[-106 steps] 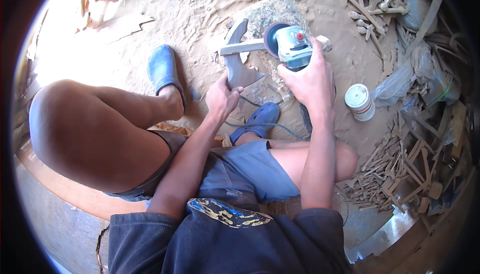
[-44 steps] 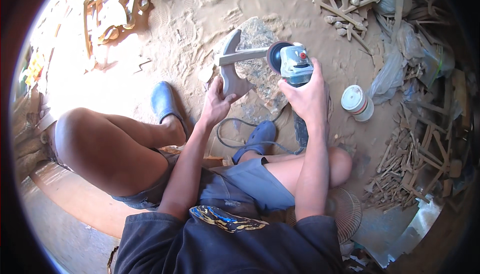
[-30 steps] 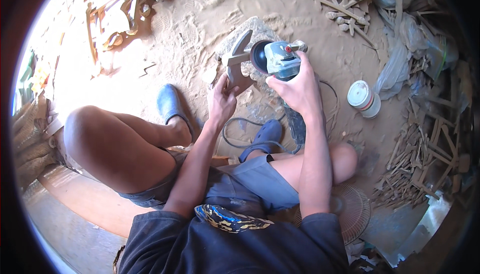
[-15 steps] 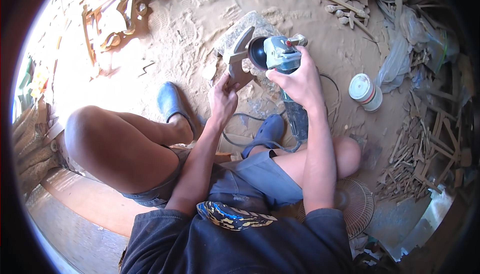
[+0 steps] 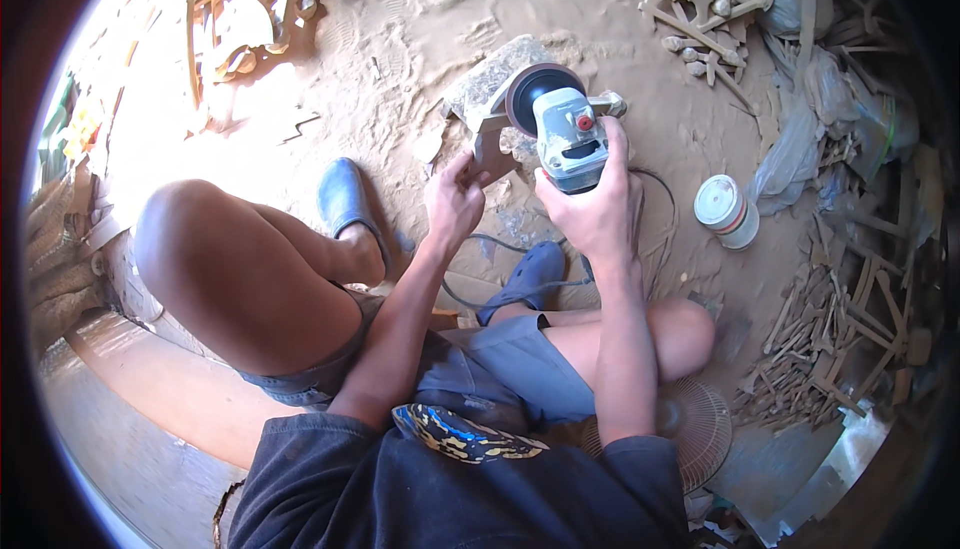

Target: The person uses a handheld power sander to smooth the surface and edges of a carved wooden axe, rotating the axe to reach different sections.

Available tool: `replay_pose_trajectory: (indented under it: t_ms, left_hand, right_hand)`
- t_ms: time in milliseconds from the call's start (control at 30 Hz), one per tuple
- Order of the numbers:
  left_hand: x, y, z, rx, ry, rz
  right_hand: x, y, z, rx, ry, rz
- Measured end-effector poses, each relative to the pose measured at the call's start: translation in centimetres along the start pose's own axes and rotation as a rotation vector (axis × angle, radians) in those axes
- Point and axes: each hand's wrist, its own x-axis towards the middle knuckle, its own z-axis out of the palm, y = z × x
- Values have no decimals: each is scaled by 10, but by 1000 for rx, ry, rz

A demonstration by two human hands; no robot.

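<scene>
My right hand (image 5: 600,214) is closed around an angle grinder (image 5: 568,119) with a grey-green head and a red button. Its round dark disc (image 5: 530,82) is at the top edge of a flat, pale, curved workpiece, seemingly wood (image 5: 490,146). The disc overlaps the piece, but whether it touches is hard to tell. My left hand (image 5: 455,199) pinches the workpiece's lower end between thumb and fingers. Behind it a rough stone block (image 5: 485,71) lies on the dusty ground. The grinder's lower body is hidden by my right hand.
A dark cable (image 5: 465,301) loops by my blue clog (image 5: 535,274). To the right stand a white tub (image 5: 722,207) and plastic bags (image 5: 790,129). Pale offcuts lie in piles at far right (image 5: 715,14), right (image 5: 805,349) and far left (image 5: 240,9). A round fan guard (image 5: 705,439) sits beside my right arm.
My right hand has tilted and turned the grinder, so the disc's face shows more and it covers the workpiece's upper tip. The left hand keeps its hold. The view has shifted slightly.
</scene>
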Motion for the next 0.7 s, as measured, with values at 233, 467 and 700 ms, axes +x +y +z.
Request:
replay_pose_trajectory:
  t_ms: [233, 467, 700]
  left_hand:
    - [-1, 1, 1, 17, -35, -59]
    - [-1, -5, 2, -50, -1, -36]
    - [-5, 8, 4, 51, 47, 3]
  right_hand:
    - [-1, -3, 14, -117, -9, -133]
    - [3, -12, 16, -81, -42, -104]
    - [3, -10, 17, -127, -36, -106]
